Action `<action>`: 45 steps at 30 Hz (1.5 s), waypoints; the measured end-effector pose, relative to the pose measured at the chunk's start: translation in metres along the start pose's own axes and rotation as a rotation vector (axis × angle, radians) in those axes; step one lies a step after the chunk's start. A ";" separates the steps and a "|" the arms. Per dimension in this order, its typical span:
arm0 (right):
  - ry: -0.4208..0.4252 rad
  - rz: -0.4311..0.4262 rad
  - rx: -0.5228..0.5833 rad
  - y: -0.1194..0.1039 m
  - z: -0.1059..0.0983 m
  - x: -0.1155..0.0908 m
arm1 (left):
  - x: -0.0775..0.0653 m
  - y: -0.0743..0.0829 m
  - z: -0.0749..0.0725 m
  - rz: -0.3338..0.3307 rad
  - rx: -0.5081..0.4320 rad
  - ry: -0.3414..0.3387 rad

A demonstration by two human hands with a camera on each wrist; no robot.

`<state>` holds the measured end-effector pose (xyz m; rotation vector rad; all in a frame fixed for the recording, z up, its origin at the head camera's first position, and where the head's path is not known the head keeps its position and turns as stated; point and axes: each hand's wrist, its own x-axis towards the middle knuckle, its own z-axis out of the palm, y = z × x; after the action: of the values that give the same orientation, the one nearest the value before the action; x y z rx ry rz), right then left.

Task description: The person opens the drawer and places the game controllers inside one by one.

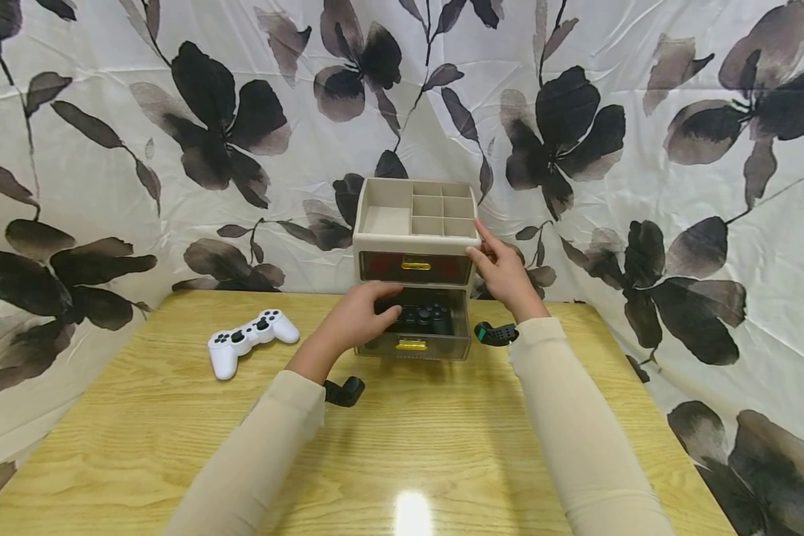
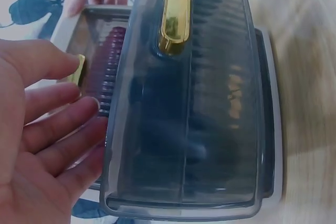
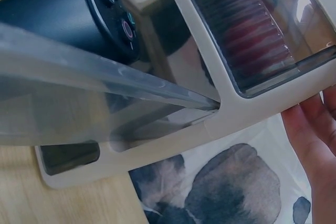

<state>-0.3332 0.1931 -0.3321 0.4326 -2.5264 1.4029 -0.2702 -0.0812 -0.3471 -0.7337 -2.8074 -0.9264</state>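
A cream desktop drawer organizer (image 1: 415,242) stands on the table with its lower clear drawer (image 1: 442,348) pulled out. Inside that drawer lies a black game controller (image 1: 435,316), partly covered by my left hand (image 1: 365,316). This hand reaches over the drawer's left side; in the left wrist view its fingers (image 2: 68,145) are spread and loosely bent beside the drawer, with nothing between them. My right hand (image 1: 505,275) rests against the organizer's upper right side, thumb at the front corner. In the right wrist view its fingers (image 3: 310,140) lie along the cream side wall.
A white game controller (image 1: 251,339) lies on the wooden table (image 1: 375,447), left of the organizer. The upper drawer (image 1: 442,269) is closed and has a gold handle. Divided compartments (image 1: 442,208) form the organizer's top. Behind hangs a flowered cloth (image 1: 442,134).
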 end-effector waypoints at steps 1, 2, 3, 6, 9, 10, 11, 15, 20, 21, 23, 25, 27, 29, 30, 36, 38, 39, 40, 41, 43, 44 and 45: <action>-0.001 0.001 0.002 0.000 0.000 0.000 | -0.002 0.001 0.000 -0.003 -0.007 0.014; -0.003 0.003 0.003 0.001 0.000 0.000 | -0.004 0.002 0.000 -0.001 -0.013 0.031; -0.004 0.004 0.004 0.001 0.000 -0.001 | -0.006 0.003 0.001 0.001 -0.016 0.046; -0.006 0.007 0.004 0.001 0.000 -0.001 | -0.012 0.005 0.002 0.007 -0.028 0.090; -0.006 0.007 0.010 0.001 0.001 -0.001 | -0.019 0.008 0.003 0.000 -0.047 0.124; -0.006 0.007 0.011 0.001 0.001 -0.001 | -0.021 0.010 0.003 -0.003 -0.057 0.132; -0.006 0.007 0.011 0.000 0.001 -0.001 | -0.024 0.011 0.003 -0.008 -0.067 0.138; -0.002 0.007 0.015 -0.001 0.001 -0.002 | -0.032 0.015 0.003 -0.032 -0.125 0.145; 0.001 0.012 0.019 -0.001 0.001 -0.002 | -0.040 0.017 0.008 -0.054 -0.197 0.165; 0.002 0.012 0.019 -0.001 0.001 -0.002 | -0.042 0.017 0.009 -0.056 -0.204 0.171; 0.005 0.010 0.020 -0.001 0.001 -0.002 | -0.045 0.018 0.011 -0.058 -0.222 0.178; 0.008 0.007 0.018 -0.001 0.001 -0.002 | -0.048 0.019 0.013 -0.065 -0.238 0.183; 0.009 0.003 0.015 -0.001 0.001 -0.002 | -0.050 0.019 0.015 -0.074 -0.260 0.193; 0.010 0.003 0.011 -0.001 0.001 -0.002 | -0.053 0.020 0.016 -0.077 -0.271 0.206; 0.009 0.002 0.011 -0.001 0.001 -0.002 | -0.055 0.020 0.017 -0.078 -0.277 0.214; 0.006 0.001 0.012 -0.001 0.001 -0.002 | -0.062 0.021 0.023 -0.087 -0.326 0.246; 0.006 0.001 0.006 -0.001 0.001 -0.002 | -0.064 0.021 0.026 -0.096 -0.343 0.257; 0.005 0.001 0.005 -0.001 0.001 -0.002 | -0.065 0.020 0.028 -0.102 -0.349 0.263; 0.005 0.000 0.003 -0.001 0.001 -0.002 | -0.066 0.020 0.029 -0.108 -0.353 0.272; 0.005 0.001 0.000 -0.001 0.001 -0.002 | -0.067 0.020 0.031 -0.116 -0.361 0.283; 0.005 0.004 0.001 0.000 0.001 -0.002 | -0.069 0.020 0.033 -0.135 -0.376 0.304; 0.005 0.005 0.003 0.000 0.001 -0.002 | -0.069 0.020 0.035 -0.148 -0.382 0.315; 0.006 0.005 0.005 0.000 0.001 -0.002 | -0.070 0.020 0.037 -0.160 -0.389 0.325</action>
<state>-0.3317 0.1927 -0.3329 0.4226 -2.5220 1.4106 -0.1974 -0.0749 -0.3826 -0.3490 -2.4527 -1.4940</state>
